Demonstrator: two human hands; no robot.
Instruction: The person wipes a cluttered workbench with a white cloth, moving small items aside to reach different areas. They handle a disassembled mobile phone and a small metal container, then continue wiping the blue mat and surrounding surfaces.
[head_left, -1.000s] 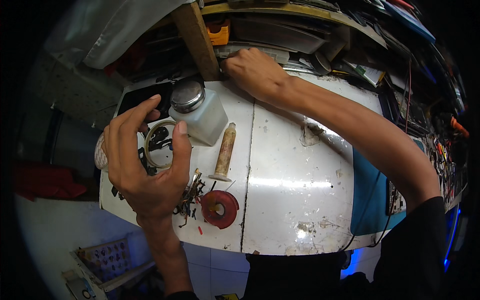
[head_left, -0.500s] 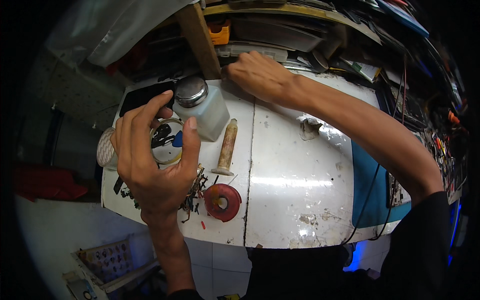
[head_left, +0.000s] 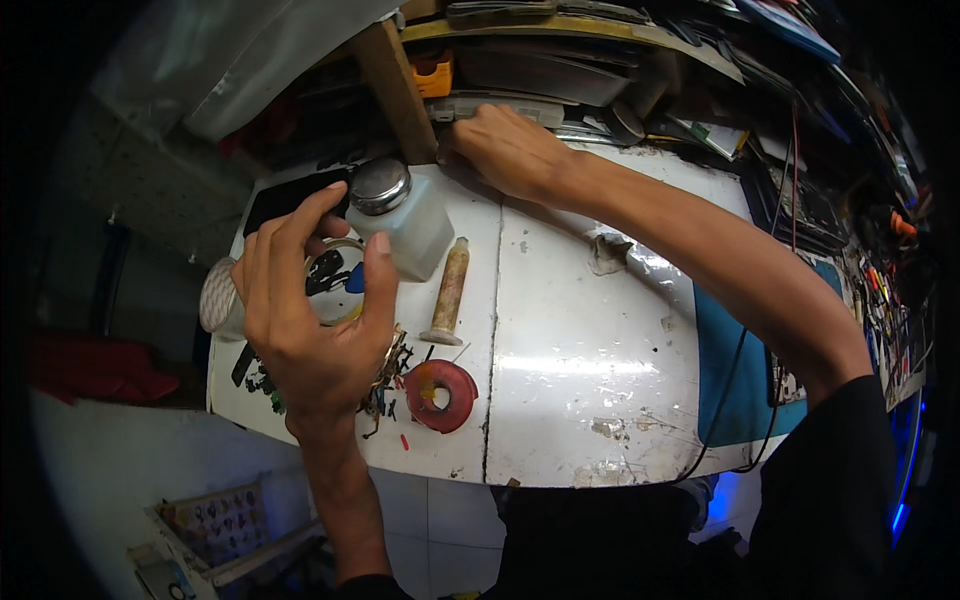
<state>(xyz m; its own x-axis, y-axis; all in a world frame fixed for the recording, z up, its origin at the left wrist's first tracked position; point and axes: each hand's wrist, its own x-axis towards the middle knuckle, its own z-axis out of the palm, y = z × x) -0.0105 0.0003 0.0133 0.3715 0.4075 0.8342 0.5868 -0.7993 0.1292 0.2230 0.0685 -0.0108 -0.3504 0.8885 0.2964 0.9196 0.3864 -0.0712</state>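
My left hand point(head_left: 322, 325) is raised over the left part of the white table, fingers curved and thumb apart, with nothing between them. Beyond its fingertips stands a square translucent bottle point(head_left: 418, 235) with a round metal cap. Behind the fingers lies a round dish point(head_left: 345, 242), partly hidden, with black bits and a blue pick point(head_left: 356, 278) in it. At the back, my right hand point(head_left: 505, 150) is closed beside a wooden post point(head_left: 394, 95); its fingertips are hidden. A stained syringe barrel point(head_left: 451, 292) and a red spool point(head_left: 461, 402) stand right of my left hand.
Small wires and parts point(head_left: 385, 390) are scattered beside the spool. A patterned round container point(head_left: 219, 298) sits at the left edge. To the right are a teal mat point(head_left: 722, 370) with a black cable point(head_left: 728, 400) and many tools point(head_left: 885, 300). Crowded shelves point(head_left: 570, 30) line the back.
The view has shifted slightly, so the table and its things sit a little differently in the picture. Both hands keep nearly the same pose and place.
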